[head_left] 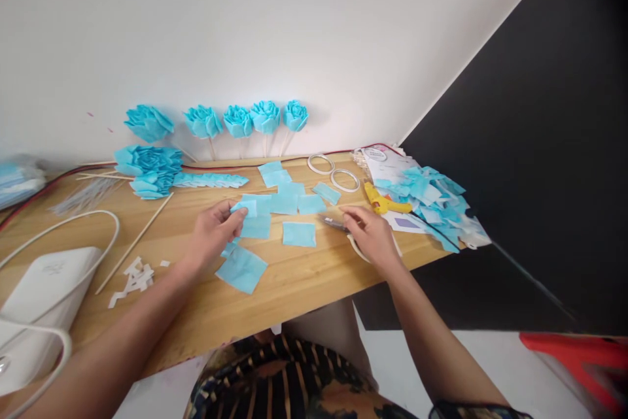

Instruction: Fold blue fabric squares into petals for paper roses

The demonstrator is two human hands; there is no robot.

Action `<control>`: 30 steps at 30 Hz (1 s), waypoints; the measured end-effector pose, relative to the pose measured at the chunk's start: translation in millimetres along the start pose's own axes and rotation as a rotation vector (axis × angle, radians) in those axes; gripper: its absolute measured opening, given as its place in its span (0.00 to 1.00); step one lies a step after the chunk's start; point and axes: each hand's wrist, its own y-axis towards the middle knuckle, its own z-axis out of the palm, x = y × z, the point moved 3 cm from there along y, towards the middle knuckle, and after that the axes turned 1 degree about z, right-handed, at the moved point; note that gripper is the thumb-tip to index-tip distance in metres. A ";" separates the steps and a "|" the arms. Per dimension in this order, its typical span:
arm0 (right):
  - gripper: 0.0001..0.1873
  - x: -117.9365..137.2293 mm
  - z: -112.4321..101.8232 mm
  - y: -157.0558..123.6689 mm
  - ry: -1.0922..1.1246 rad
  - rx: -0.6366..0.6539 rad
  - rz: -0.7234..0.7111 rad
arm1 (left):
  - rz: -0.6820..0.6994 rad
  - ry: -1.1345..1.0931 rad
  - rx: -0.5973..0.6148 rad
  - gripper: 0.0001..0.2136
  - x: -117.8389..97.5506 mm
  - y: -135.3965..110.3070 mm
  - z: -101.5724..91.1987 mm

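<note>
My left hand [218, 229] is closed in a pinch on a small light-blue fabric piece [250, 208], above other blue pieces on the table. My right hand [370, 233] is held with thumb and forefinger together; what lies between the fingertips is too small to make out. Just under it are scissors [335, 221] with pale handles, partly hidden by the hand. Between the hands lie several flat blue fabric rectangles [299, 234]. A larger blue piece [242, 268] rests near my left wrist.
Blue fabric flowers [238, 121] on sticks lean against the wall. Two tape rolls [345, 180] lie at the back, a yellow glue gun [385, 200] and a pile of blue pieces [432, 190] to the right. A white power bank [52, 295] with a cable stands left, near paper scraps [136, 277].
</note>
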 end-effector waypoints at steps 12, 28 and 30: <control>0.08 1.7 17.5 -1.0 -0.240 0.065 -0.128 | 0.009 0.010 0.025 0.14 -8.7 -5.1 4.1; 0.09 -11.4 23.1 0.7 -0.151 -0.003 0.071 | -0.013 -0.024 0.060 0.15 -2.1 -5.8 4.9; 0.10 -7.3 20.0 -0.3 -0.037 -0.031 0.091 | -0.035 -0.043 0.088 0.15 -2.3 -7.3 7.7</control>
